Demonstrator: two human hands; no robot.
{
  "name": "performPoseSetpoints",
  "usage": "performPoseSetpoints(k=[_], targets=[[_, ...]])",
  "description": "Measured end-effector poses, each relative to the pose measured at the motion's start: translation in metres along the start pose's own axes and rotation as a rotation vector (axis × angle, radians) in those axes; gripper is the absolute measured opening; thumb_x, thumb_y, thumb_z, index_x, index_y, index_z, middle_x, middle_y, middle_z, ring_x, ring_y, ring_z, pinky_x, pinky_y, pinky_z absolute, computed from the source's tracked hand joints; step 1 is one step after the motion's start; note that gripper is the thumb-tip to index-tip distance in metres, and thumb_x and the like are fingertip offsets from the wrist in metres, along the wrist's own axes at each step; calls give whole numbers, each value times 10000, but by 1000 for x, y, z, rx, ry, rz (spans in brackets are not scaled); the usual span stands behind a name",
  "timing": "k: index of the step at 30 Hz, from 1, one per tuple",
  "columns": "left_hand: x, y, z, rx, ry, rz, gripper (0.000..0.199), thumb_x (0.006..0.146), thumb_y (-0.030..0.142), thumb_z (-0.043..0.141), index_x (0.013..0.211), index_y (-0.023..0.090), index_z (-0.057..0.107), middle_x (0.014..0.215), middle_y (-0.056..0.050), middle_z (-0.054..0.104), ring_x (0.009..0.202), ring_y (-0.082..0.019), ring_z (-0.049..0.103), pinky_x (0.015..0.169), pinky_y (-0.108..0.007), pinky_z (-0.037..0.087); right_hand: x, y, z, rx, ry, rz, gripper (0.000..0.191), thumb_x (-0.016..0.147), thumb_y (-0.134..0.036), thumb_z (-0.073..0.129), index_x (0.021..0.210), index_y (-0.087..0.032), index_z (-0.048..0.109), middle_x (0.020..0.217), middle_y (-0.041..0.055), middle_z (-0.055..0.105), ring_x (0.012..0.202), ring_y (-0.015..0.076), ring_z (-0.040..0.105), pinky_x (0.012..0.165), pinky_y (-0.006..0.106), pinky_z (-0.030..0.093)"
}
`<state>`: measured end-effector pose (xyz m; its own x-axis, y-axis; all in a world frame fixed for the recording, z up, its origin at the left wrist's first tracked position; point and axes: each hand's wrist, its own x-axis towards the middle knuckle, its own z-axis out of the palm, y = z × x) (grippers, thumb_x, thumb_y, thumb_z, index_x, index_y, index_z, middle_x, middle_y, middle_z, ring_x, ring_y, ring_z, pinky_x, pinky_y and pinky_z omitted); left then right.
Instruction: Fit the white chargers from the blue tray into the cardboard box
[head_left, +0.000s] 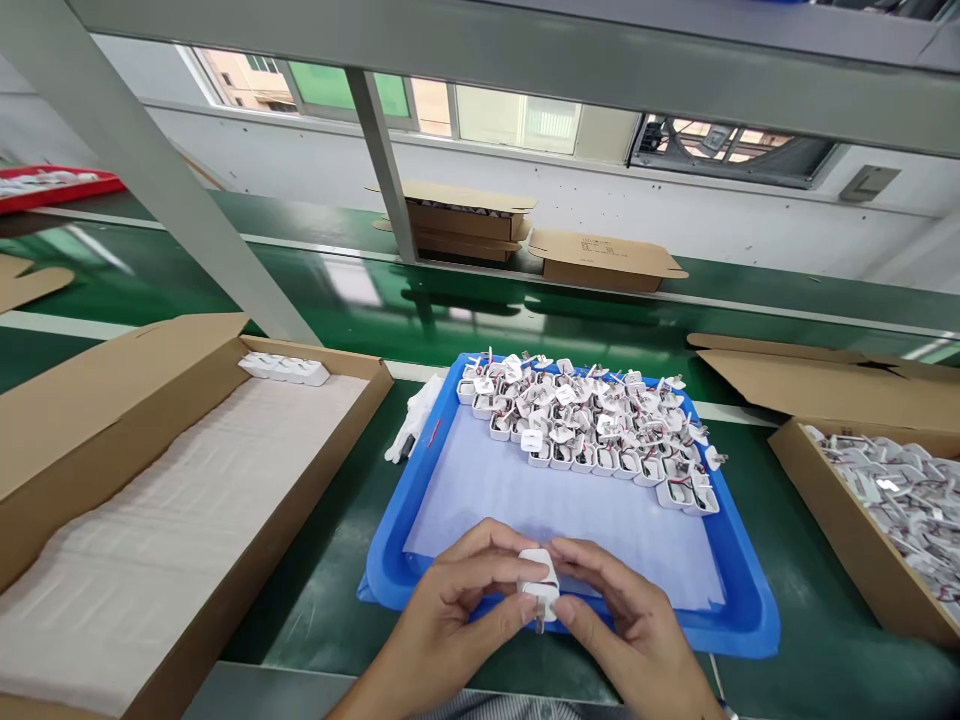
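Between the fingertips of both hands is a white plug adapter (541, 578), its metal prongs pointing down toward me. A gap shows between its housing and its prong cover. My left hand (472, 590) pinches it from the left, and my right hand (619, 610) grips its right side. Both hands are over the near rim of a blue tray (390, 530). At the tray's far side lie many open white adapter housings (592, 420), with prong covers and red and black wires showing.
On the left, an open cardboard box (300, 520) with a white liner holds a short row of white adapters (285, 368). Another cardboard box (847, 520) full of white parts stands right. A white cloth or glove (414, 415) lies beside the tray. Closed boxes (600, 262) sit behind.
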<state>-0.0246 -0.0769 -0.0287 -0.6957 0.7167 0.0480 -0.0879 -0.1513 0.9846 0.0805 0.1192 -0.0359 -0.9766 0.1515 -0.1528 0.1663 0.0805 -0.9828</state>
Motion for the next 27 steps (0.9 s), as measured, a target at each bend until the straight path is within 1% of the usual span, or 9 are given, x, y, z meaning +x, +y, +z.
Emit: performPoseSetpoints(k=[3,6,9,13,15,18,22,27], targets=[[-1,-1,-1,51,1,40,255,972,239,745,1167,376,837,1134,-70,685,998,-186,718,836,-247,594,2,-3,1,-22,-10,-11,383,994,-479,704,1370,-407,703,1428,30,718,1343,268,661,1159,435,531],[-2,-2,-3,95,-6,48,279,963,230,758,1182,386,832,1156,-71,699,1029,-196,728,848,-246,595,3,-1,3,-53,-2,-33,383,1002,-414,699,1385,-415,693,1423,25,723,1326,256,674,1149,426,538],[-2,-2,-4,142,-23,58,304,971,211,743,1209,385,821,1175,-75,705,1057,-201,727,883,-260,597,3,1,5,-68,42,-100,379,989,-318,706,1360,-397,713,1388,27,738,1297,237,693,1136,385,547],[-3,-3,-4,170,-39,80,336,984,186,712,1251,370,801,1196,-84,700,1096,-213,719,922,-284,597,5,-3,8,-61,58,-221,419,980,-197,675,1356,-379,710,1307,23,767,1226,199,729,1044,294,600],[-3,-4,-3,156,-22,71,319,985,182,707,1234,355,807,1201,-88,696,1097,-218,719,915,-288,601,6,-4,9,-73,72,-246,434,969,-171,678,1355,-367,711,1291,28,774,1201,196,742,1014,276,614],[-4,-6,0,140,26,46,280,982,188,709,1195,335,818,1193,-90,687,1059,-212,726,870,-274,606,5,-3,10,-101,85,-225,417,969,-192,683,1354,-350,716,1308,44,771,1212,210,740,1008,289,623],[-5,-6,3,144,64,27,239,981,202,709,1154,316,827,1152,-88,690,989,-197,728,819,-263,600,3,1,7,-100,63,-135,380,982,-253,684,1352,-332,724,1339,61,762,1250,234,725,1062,351,604],[-4,-5,7,172,75,39,257,969,180,718,1153,324,827,1134,-82,694,1008,-197,722,850,-274,594,4,3,4,-61,24,-44,349,1002,-344,675,1346,-310,723,1361,84,751,1254,250,721,1091,413,587]])
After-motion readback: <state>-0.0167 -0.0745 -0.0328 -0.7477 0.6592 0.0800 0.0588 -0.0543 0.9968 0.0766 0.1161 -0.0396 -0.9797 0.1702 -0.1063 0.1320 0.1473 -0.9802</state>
